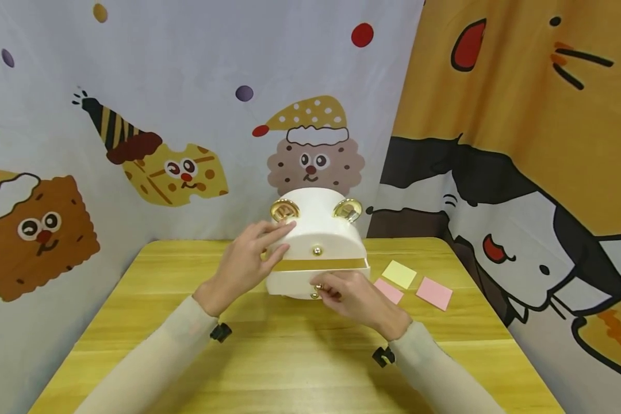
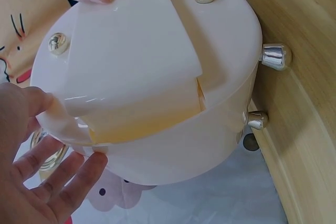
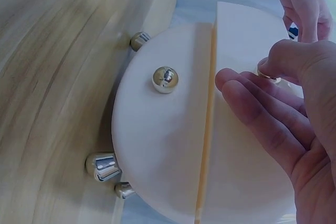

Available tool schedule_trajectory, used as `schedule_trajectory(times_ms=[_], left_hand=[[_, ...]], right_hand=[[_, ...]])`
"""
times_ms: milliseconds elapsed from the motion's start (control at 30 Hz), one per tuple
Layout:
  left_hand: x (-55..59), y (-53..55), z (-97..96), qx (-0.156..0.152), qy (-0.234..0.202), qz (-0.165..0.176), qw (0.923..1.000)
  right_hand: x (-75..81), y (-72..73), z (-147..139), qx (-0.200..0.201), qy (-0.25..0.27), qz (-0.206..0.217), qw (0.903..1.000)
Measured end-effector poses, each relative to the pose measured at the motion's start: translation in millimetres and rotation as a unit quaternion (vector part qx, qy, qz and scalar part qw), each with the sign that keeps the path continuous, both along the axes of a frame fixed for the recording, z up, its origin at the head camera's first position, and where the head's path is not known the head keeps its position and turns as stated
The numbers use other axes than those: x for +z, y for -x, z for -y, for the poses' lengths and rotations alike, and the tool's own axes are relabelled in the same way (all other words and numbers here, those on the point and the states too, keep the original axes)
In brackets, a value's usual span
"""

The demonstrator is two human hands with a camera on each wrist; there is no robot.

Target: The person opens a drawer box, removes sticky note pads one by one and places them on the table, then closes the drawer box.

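Round cream plastic drawer box [image 1: 318,241] with gold ear rings, sitting on yellow wooden table [image 1: 186,345] before cartoon-printed curtains [image 1: 522,144]. Left hand [image 1: 245,259], fingers straight, pressing against box side. Right hand [image 1: 354,296] pinching small gold knob [image 1: 315,287] of lower drawer [image 1: 302,284], jutting slightly forward.
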State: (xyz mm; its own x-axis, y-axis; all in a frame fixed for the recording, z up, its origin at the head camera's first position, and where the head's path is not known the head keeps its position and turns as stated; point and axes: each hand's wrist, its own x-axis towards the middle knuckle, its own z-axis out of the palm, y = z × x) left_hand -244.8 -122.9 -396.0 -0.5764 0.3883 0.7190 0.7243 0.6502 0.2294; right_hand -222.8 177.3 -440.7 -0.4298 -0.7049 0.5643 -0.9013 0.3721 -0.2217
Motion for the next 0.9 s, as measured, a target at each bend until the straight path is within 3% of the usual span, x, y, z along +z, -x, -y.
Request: schedule_trajectory(times_ms=[900], left_hand=[[-2.3,1.5,0.3,0.005,-0.001,-0.003,1.0]], right_hand=[[-3.9,15.1,4,-0.016,0.0,-0.002,0.9999]])
